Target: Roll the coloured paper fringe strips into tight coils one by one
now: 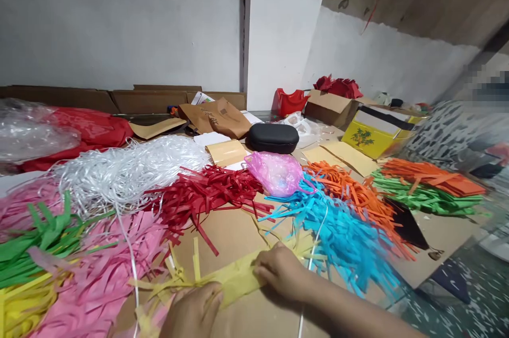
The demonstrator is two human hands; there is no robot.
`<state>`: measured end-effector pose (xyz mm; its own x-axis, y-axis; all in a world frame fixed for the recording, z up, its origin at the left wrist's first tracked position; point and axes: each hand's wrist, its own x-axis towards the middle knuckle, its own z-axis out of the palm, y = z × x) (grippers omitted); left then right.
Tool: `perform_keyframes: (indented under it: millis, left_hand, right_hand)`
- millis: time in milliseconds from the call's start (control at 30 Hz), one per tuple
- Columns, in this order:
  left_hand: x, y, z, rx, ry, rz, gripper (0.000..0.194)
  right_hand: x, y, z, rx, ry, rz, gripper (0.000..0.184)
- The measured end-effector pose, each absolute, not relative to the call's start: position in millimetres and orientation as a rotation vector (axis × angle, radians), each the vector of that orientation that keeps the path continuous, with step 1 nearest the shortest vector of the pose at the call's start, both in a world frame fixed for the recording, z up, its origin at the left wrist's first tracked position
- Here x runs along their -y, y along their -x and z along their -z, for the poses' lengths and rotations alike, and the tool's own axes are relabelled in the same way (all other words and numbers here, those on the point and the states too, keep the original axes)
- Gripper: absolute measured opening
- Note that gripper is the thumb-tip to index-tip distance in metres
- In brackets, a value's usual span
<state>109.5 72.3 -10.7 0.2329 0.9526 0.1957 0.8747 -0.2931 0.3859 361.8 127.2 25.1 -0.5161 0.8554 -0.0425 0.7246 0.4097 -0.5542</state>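
A yellow fringed strip (240, 279) of thin paper or cloth is stretched low over the cardboard, its ends cut into narrow tassels. My left hand (193, 309) closes on its left part, with the fingers partly cut off by the bottom edge. At its right part, my right hand (280, 272) pinches the band between thumb and fingers. A white string (129, 253) runs down beside my left hand, and another stretch of white string passes behind my right wrist. Blue fringe (338, 232) lies just right of my right hand; pink fringe (91, 274) spreads left of my left hand.
Behind lie dark red fringe (214, 184), a tangled heap of white string (135, 168), a pink plastic bag (276, 172) and a black case (272, 138). Orange fringe (353, 189) and a yellow box (374, 131) are to the right. A person is blurred at far right.
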Motion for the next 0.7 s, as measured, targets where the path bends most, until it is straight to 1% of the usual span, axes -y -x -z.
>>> perform_keyframes:
  millis: [100,167,267,433,567,633,700]
  left_hand:
    - [-81,-119,-10,-1.901,-2.245,-0.276,0.044]
    - [-87,-126,-20,-1.962,-2.244,-0.092,0.043]
    - [-91,-131,-23,-1.996,-2.235,0.035,0.041]
    - [-89,-136,-11,-2.099,-2.29,0.077,0.038]
    - [-87,-139,0,-2.202,-2.407,0.064,0.034]
    - [-87,-136,5,-2.184,-2.454,-0.001,0.033]
    - [-88,-130,10,-2.12,-2.495,-0.17,0.029]
  right_hand:
    - [-140,-352,-22,2.405,1.46,-0.711,0.013]
    - [-144,-347,-17,2.402,1.479,-0.684,0.011]
    - [-146,-345,-10,2.37,1.498,-0.645,0.011]
    - [-147,-346,-9,2.298,1.494,-0.687,0.018]
    - [-149,-345,-5,2.28,1.48,-0.697,0.019]
    - [-149,-344,-2,2.284,1.477,-0.697,0.019]
    - [-149,-345,-2,2.289,1.482,-0.68,0.015]
